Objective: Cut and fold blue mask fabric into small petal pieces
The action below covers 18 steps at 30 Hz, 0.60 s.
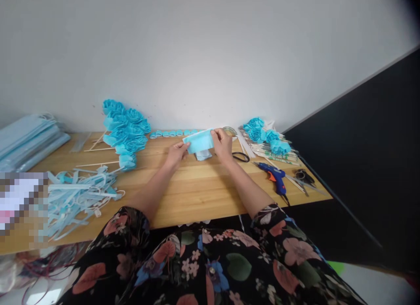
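Note:
A light blue piece of face mask fabric [199,142] is stretched between my two hands above the middle of the table. My left hand [178,153] pinches its left edge between thumb and fingers. At the opposite end, my right hand [222,144] grips the upper right corner. Just under the held piece lies another small pale blue folded piece [203,155], partly hidden. Behind my hands, a row of small blue rolled pieces [169,133] runs along the wall. Black scissor handles [241,156] show to the right of my right hand.
Blue fabric roses [126,127] on sticks are heaped at left, more roses [267,135] at right. A blue glue gun [275,176] lies near the right edge. Cut strips [82,200] and packs of face masks [31,141] cover the left side. A wall stands behind.

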Available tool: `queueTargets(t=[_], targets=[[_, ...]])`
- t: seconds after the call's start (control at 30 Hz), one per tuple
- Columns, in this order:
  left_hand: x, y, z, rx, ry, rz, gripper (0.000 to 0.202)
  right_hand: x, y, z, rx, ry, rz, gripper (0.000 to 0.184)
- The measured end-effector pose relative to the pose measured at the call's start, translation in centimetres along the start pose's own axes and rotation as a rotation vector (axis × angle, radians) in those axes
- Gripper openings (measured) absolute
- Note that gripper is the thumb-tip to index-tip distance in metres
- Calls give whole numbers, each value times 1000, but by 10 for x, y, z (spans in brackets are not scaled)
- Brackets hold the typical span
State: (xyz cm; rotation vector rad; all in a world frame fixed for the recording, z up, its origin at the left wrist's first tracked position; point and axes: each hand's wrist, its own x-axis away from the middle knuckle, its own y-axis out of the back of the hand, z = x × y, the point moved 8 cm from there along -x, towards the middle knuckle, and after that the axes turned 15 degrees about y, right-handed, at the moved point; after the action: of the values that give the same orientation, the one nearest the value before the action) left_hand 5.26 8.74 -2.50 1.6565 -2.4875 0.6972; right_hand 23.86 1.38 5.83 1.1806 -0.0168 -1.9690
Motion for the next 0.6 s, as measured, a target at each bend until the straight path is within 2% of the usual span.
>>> queueTargets(t=[0.17,0.33,0.6], targets=[[-1,-3,5,128,67,49,37,11,-2,-8,21,53,26,32],[0,-7,5,120,69,110,41,19,2,-13,29,34,-7,37],[2,0,0,88,-38,16,47,21,-3,-13,-19,-39,12,35]])
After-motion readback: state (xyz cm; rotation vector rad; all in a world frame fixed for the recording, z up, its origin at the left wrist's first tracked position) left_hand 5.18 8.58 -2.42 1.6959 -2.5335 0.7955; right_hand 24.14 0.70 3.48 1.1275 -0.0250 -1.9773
